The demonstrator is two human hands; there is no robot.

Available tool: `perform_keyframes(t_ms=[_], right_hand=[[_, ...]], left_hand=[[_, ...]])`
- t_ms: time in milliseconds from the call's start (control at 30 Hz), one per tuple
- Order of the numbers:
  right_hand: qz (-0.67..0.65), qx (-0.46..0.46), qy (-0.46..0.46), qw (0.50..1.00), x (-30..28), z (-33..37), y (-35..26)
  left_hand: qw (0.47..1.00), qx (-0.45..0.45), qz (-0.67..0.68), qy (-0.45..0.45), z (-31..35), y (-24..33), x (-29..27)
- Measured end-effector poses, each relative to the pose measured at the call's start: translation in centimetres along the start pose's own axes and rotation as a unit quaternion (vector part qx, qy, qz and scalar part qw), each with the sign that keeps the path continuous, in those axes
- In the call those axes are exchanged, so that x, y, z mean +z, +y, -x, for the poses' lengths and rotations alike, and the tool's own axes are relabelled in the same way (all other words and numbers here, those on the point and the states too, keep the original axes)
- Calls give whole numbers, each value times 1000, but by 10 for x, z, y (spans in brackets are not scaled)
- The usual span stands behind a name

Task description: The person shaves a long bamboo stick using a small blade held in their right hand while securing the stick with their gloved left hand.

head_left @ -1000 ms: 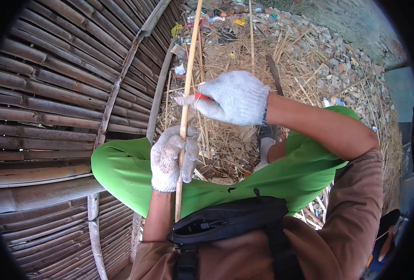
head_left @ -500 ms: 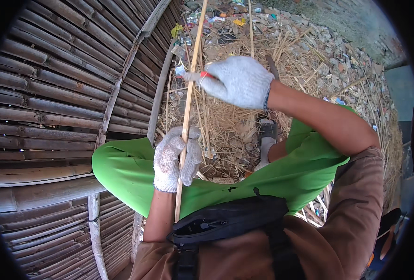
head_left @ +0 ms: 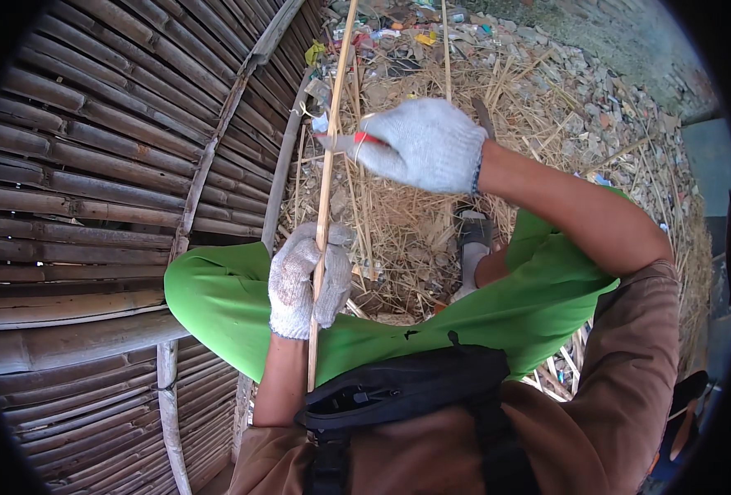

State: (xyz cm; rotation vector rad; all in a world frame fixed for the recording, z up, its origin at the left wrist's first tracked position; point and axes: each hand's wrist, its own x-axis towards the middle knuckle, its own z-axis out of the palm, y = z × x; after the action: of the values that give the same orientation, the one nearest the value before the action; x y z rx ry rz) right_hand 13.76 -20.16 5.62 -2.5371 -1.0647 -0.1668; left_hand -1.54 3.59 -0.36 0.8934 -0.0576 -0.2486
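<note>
Right hand [head_left: 425, 147] has gone further up the strip [head_left: 327, 186], left hand [head_left: 309, 282] basically parked

So compared to a second ago, the right hand sits farther from the body, and the knife [head_left: 340, 143] crosses the strip higher up. Versus half a second ago it's nearly the same spot, but the strip's top has swung a touch to the left. There's also a thin pale curl [head_left: 303, 110] now, just left of the blade, near the left edge of the littered ground [head_left: 406, 223].

Pose-wise: right forearm comes in from the right over the green trousers [head_left: 481, 318], elbow bent, gloved fist closed around the red handle, blade pointing left across the strip. Can't tell how hard it's biting in, if at all. Left forearm comes straight up from the bottom, gloved fingers curled shut around the strip near its lower part.

The strip itself runs lengthwise over the left side of the ground, next to the bamboo wall [head_left: 93, 157]. Its lower end is beside the black bag [head_left: 411, 384], top runs out of view.
</note>
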Motion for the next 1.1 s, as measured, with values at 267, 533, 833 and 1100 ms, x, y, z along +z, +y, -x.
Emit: perform_keyframes(t_ms=[267,533,833,1100], right_hand=[[-109,-129,3,986,26,36,-41],[20,-60,-33,997,0,3,-15],[1,-45,-65,997,2,9,-27],[-83,-92,-78,989,9,25,-43]], left_hand=[[989,-9,-99,108,0,-4,10],[999,-10,-15,35,1,-1,-3],[1000,-19,-6,23,4,2,2],[983,6,-107,149,-2,-2,8]])
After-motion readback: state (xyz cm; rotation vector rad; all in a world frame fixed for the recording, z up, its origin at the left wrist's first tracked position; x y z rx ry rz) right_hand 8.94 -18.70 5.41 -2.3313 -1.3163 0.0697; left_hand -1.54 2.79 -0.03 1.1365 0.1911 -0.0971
